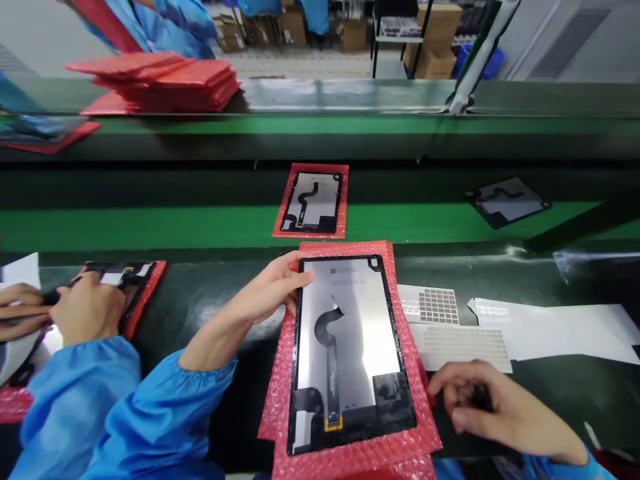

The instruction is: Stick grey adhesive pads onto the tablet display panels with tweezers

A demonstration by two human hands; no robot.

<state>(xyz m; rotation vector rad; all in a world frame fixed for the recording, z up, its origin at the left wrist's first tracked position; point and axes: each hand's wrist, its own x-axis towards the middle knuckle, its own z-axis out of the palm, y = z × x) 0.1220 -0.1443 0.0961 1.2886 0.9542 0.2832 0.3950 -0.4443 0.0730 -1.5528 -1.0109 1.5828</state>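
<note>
A display panel [357, 347] with a black border, a silvery back and a curved dark ribbon cable [333, 367] lies on red bubble-wrap bags [280, 393] in front of me. My left hand [273, 287] grips the panel's upper left edge, thumb on top and fingers beneath. Beside the bags' lower right edge is my right hand [495, 407], slightly blurred, its fingers bent and apart with nothing visible in them. Whether its index fingertip touches the bag is hard to tell. Sheets of small stickers [463, 343] lie just beyond that hand.
Another panel [317, 203] rests on a red bag on the green strip ahead; a further panel [510, 200] lies at right. White backing paper [560, 327] is on the right. At left, a co-worker's hands [90, 307] handle a panel. Red bags [165, 80] are stacked on the ledge.
</note>
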